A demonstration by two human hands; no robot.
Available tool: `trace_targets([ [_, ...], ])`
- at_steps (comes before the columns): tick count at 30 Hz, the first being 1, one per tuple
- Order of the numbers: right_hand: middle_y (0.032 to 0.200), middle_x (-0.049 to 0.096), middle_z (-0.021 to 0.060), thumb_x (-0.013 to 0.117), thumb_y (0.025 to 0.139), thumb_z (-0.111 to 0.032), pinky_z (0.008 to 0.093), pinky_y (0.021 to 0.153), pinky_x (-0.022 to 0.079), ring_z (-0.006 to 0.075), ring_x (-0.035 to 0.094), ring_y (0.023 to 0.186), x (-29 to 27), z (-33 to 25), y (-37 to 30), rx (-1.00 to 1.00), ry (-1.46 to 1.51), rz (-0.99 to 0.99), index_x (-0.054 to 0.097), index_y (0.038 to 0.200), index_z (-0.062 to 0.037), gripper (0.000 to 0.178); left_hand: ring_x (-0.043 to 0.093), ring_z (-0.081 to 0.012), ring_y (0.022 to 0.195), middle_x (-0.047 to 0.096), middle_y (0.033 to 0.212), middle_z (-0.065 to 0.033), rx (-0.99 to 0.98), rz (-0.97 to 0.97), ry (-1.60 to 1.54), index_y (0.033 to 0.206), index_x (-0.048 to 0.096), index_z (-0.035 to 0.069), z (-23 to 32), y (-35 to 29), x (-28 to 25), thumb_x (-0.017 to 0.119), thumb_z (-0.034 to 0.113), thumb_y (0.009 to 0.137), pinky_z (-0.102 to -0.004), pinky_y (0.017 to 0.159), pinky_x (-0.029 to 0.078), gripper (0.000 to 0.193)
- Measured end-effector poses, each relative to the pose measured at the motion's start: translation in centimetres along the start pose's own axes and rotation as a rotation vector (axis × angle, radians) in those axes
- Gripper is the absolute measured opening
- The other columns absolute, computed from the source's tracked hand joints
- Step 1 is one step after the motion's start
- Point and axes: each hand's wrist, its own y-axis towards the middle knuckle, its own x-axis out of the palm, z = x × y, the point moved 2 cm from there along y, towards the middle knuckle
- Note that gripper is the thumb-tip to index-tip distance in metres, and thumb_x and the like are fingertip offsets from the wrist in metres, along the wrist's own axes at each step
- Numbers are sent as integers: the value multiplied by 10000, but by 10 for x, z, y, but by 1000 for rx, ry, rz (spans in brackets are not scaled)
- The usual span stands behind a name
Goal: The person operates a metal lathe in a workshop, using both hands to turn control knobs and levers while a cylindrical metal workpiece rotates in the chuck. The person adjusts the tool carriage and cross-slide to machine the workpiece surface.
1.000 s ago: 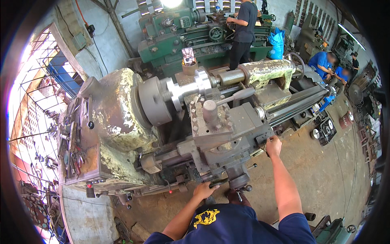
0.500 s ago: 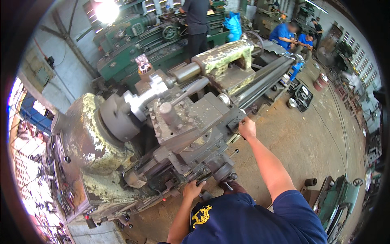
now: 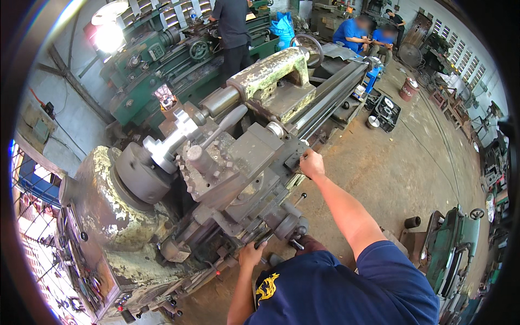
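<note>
- I see the left hand (image 3: 252, 253) low at the front of the lathe carriage (image 3: 244, 179), fingers curled over a handwheel or lever on the apron; which one, I cannot tell.
- Right hand (image 3: 311, 164) is up on the far end of the cross slide, fingers closed round its small crank handle (image 3: 297, 160).
- Tool post (image 3: 208, 162) sits mid-carriage, its long grey lever pointing up and away from me.
- Chuck (image 3: 142, 176) is left of the tool post, with a bright stepped metal workpiece (image 3: 170, 142) sticking out of it toward the tailstock.
- Tailstock (image 3: 271, 73) has flaking yellow-green paint and sits on the bed beyond the carriage.
- Small rectangular red-and-white plate (image 3: 165, 97) stands just behind the workpiece; print is too small to read.
- Blue plastic sack (image 3: 283, 30) sits at the end of the green lathe (image 3: 179, 59) behind, next to a person in a dark shirt.
- Black crate (image 3: 387, 111) with round metal parts is on the concrete floor to the right, a rusty red drum (image 3: 407, 89) beyond it.
- Two people in blue shirts sit at the back, well apart from me.
</note>
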Motion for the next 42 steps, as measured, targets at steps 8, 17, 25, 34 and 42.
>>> trace_targets([
  [8, 887, 709, 224, 700, 831, -195, 453, 810, 544, 394, 689, 876, 10, 9, 7, -70, -13, 124, 714, 921, -33, 186, 716, -325, 699, 711, 834, -224, 20, 4, 78, 1094, 688, 9, 3, 0, -3, 574, 675, 869, -436, 761, 548, 713],
  [17, 905, 705, 250, 704, 815, -191, 465, 820, 539, 432, 682, 909, 12, 11, 11, -164, -57, 138, 717, 936, -16, 213, 658, -416, 1041, 700, 1073, -236, 9, 58, 32, 1149, 702, 86, 16, -12, -10, 575, 671, 859, -495, 903, 520, 666],
  [25, 878, 720, 218, 707, 819, -185, 456, 798, 543, 391, 700, 874, 13, 11, 11, -159, -85, 99, 723, 915, -34, 180, 664, -392, 1033, 706, 1074, -207, -61, 77, 22, 1162, 694, 111, 15, -14, -3, 569, 684, 856, -491, 891, 527, 662],
  [34, 886, 716, 227, 697, 815, -188, 458, 819, 541, 408, 691, 892, 16, 18, 18, -211, -142, 110, 726, 897, -26, 184, 655, -398, 1069, 695, 1116, -220, -13, 68, 44, 1209, 653, 73, 19, -17, -8, 528, 677, 884, -489, 907, 525, 697],
  [42, 897, 714, 230, 700, 813, -202, 456, 825, 540, 413, 688, 907, 15, 14, 15, -184, -144, 121, 727, 899, -33, 192, 652, -394, 1080, 689, 1136, -222, -13, 48, 31, 1218, 648, 71, 24, -19, -14, 543, 654, 885, -485, 926, 517, 680],
])
